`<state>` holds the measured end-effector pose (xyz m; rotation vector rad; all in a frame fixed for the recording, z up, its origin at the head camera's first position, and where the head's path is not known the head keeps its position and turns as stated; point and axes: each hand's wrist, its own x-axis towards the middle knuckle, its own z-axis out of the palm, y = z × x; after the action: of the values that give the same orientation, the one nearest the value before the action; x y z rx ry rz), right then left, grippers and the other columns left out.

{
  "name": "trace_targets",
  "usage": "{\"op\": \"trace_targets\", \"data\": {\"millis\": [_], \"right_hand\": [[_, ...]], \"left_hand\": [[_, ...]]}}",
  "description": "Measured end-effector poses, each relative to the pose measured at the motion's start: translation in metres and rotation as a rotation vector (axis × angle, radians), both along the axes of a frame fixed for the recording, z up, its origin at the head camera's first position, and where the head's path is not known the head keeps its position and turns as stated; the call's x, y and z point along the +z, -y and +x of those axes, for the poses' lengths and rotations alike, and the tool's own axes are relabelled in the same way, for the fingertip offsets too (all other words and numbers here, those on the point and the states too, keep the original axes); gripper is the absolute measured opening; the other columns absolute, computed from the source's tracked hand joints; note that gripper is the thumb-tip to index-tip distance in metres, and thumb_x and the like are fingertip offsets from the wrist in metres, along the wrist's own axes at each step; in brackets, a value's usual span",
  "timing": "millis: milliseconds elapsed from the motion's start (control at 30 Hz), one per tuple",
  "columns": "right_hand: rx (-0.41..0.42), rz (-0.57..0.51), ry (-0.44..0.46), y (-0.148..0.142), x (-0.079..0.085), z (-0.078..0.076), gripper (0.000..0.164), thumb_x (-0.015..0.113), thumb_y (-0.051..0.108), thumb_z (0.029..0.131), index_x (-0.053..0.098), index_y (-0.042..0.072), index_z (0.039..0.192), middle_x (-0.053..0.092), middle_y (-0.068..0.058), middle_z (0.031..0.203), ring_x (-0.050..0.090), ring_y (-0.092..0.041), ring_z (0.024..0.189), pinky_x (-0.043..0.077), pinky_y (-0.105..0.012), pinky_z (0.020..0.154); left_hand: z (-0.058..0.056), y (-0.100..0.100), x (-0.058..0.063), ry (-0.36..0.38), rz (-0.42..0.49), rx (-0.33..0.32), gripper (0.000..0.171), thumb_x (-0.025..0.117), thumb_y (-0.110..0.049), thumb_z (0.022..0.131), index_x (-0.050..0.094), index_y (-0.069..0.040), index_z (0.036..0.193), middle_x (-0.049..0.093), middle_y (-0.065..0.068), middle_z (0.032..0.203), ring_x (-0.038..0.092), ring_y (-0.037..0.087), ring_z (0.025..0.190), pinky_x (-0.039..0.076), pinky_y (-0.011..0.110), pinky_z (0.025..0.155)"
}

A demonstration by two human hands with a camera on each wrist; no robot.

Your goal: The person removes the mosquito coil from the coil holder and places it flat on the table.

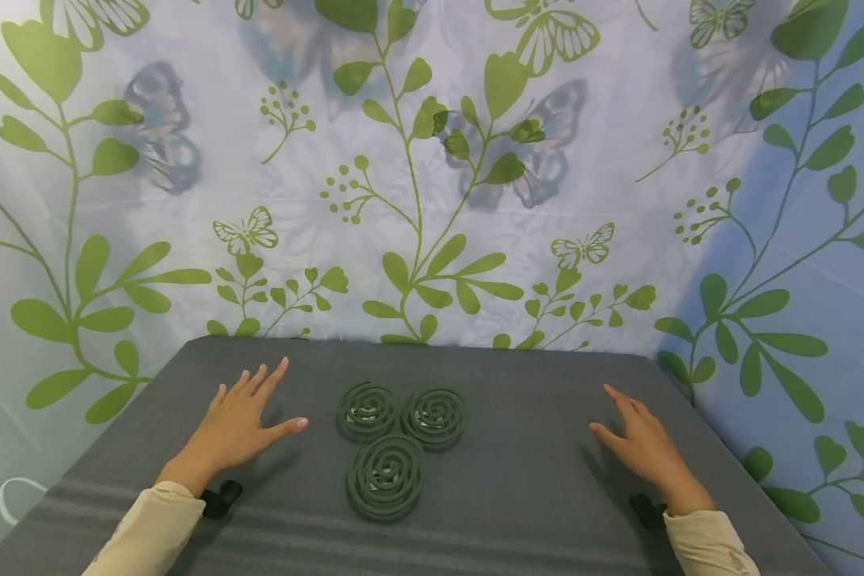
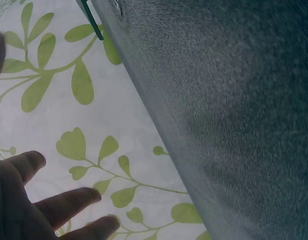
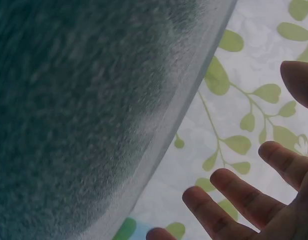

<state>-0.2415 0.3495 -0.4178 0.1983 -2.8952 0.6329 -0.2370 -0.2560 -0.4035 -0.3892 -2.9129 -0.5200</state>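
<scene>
Both the left hand (image 1: 232,430) and right hand (image 1: 646,446) hover, fingers (image 2: 74,201) spread, holding nothing, flanking three green coils (image 1: 396,448).

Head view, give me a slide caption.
Three green spiral coils on a gray table, between left hand and right hand, with patterned cloth behind.
</scene>
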Motion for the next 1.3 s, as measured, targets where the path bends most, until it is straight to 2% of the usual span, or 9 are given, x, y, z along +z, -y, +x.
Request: {"op": "trace_targets", "data": {"millis": [200, 400, 500, 800, 1033, 1133, 1300], "right_hand": [[0.038, -0.072, 0.023, -0.0018, 0.0007, 0.0001, 0.079, 0.073, 0.024, 0.106, 0.032, -0.011, 0.162, 0.038, -0.047, 0.155, 0.040, -0.067, 0.139, 0.040, -0.079, 0.103], [0.074, -0.131, 0.025, -0.0024, 0.0020, 0.0001, 0.074, 0.074, 0.020, 0.105, 0.036, -0.011, 0.160, 0.046, -0.047, 0.150, 0.049, -0.066, 0.133, 0.046, -0.075, 0.099], [0.087, -0.164, 0.046, -0.0019, 0.0027, 0.0011, 0.072, 0.074, 0.020, 0.105, 0.037, -0.010, 0.159, 0.049, -0.045, 0.148, 0.053, -0.065, 0.130, 0.051, -0.073, 0.095], [0.154, -0.305, 0.173, 0.0009, 0.0039, -0.0007, 0.072, 0.072, 0.017, 0.107, 0.034, -0.009, 0.162, 0.047, -0.043, 0.152, 0.052, -0.063, 0.134, 0.054, -0.068, 0.095], [0.223, -0.372, 0.191, 0.0031, 0.0036, -0.0012, 0.063, 0.073, 0.014, 0.105, 0.045, -0.013, 0.155, 0.051, -0.042, 0.148, 0.058, -0.059, 0.130, 0.056, -0.064, 0.095], [0.245, -0.404, 0.191, 0.0043, 0.0026, -0.0004, 0.059, 0.074, 0.012, 0.104, 0.049, -0.015, 0.151, 0.053, -0.040, 0.147, 0.060, -0.057, 0.127, 0.058, -0.058, 0.093], [0.271, -0.465, 0.213, 0.0069, 0.0031, 0.0008, 0.055, 0.073, 0.009, 0.104, 0.051, -0.016, 0.148, 0.058, -0.039, 0.144, 0.064, -0.053, 0.125, 0.059, -0.038, 0.089]], "left_hand": [[-0.0001, -0.0001, 0.0020, 0.054, 0.118, -0.085, 0.107, 0.081, -0.052, 0.095, 0.025, -0.002, 0.171, 0.033, 0.041, 0.164, 0.030, 0.067, 0.148, 0.021, 0.085, 0.112], [0.0006, 0.0018, 0.0036, 0.112, 0.202, -0.138, 0.102, 0.082, -0.043, 0.097, 0.025, -0.001, 0.171, 0.033, 0.037, 0.166, 0.035, 0.063, 0.149, 0.035, 0.080, 0.110], [-0.0002, 0.0026, 0.0031, 0.105, 0.214, -0.158, 0.098, 0.082, -0.040, 0.098, 0.029, 0.000, 0.170, 0.036, 0.037, 0.165, 0.039, 0.061, 0.147, 0.039, 0.077, 0.108], [-0.0009, 0.0014, 0.0031, 0.072, 0.287, -0.199, 0.078, 0.077, -0.033, 0.103, 0.042, -0.001, 0.164, 0.047, 0.031, 0.161, 0.050, 0.057, 0.142, 0.044, 0.074, 0.106], [-0.0017, -0.0007, 0.0000, 0.022, 0.356, -0.239, 0.065, 0.077, -0.025, 0.104, 0.051, -0.003, 0.160, 0.057, 0.024, 0.155, 0.060, 0.049, 0.136, 0.049, 0.070, 0.104], [-0.0024, -0.0026, -0.0008, 0.023, 0.381, -0.246, 0.062, 0.077, -0.023, 0.104, 0.053, -0.004, 0.158, 0.060, 0.023, 0.153, 0.062, 0.046, 0.134, 0.050, 0.068, 0.104], [-0.0032, -0.0065, -0.0010, 0.037, 0.414, -0.260, 0.058, 0.077, -0.023, 0.104, 0.057, -0.004, 0.155, 0.062, 0.021, 0.151, 0.065, 0.043, 0.132, 0.051, 0.064, 0.106]]}}
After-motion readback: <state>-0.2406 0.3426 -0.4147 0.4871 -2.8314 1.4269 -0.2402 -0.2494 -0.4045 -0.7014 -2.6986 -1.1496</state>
